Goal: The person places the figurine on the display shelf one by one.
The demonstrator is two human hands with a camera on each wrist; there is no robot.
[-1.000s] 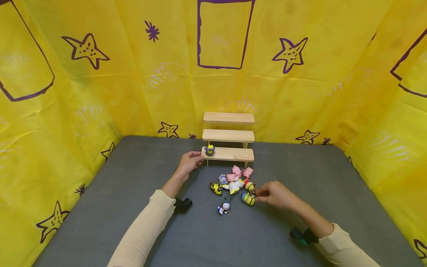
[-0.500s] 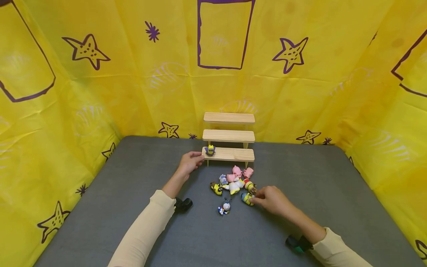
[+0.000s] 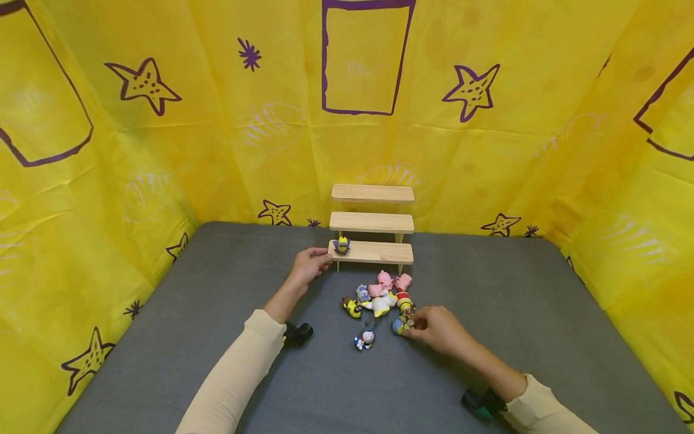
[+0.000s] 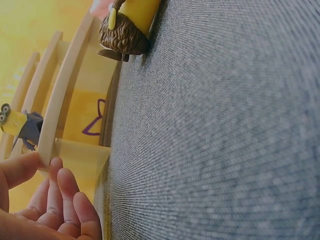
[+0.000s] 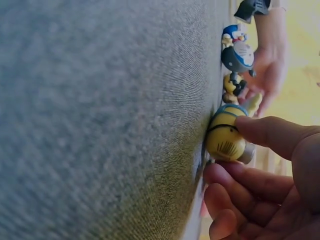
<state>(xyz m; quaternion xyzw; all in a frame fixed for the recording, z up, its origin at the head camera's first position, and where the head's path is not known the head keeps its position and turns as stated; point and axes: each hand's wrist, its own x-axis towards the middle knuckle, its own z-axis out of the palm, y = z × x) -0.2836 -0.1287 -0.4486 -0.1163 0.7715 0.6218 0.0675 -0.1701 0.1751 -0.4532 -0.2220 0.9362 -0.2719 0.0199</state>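
My left hand [image 3: 310,265] pinches the left end of the lowest step of a three-tier wooden display stand [image 3: 374,252], thumb on top and fingertips at its edge. Just beside the thumb stands a caped yellow Minion figure [image 4: 20,125] with purple-grey clothes. A second Minion figure [image 5: 225,132], blue and yellow with goggles, lies on the grey cloth. My right hand [image 3: 441,330] has it between thumb and fingertips, at the near right of a toy pile. A red and yellow figure [image 3: 403,301] lies right behind it.
Beside the right hand's figure are a white and yellow figure [image 3: 381,304], pink pig figures [image 3: 385,279], a brown and yellow Minion [image 3: 352,307] and a blue-grey figure [image 3: 362,293]. A dark-hooded blue and white figure [image 3: 365,339] lies nearer. Yellow printed fabric [image 3: 282,157] walls the table.
My right hand has moved slightly left onto the blue and yellow Minion, which has turned so its goggles show. The red and yellow figure has shifted too. The left hand stays put.
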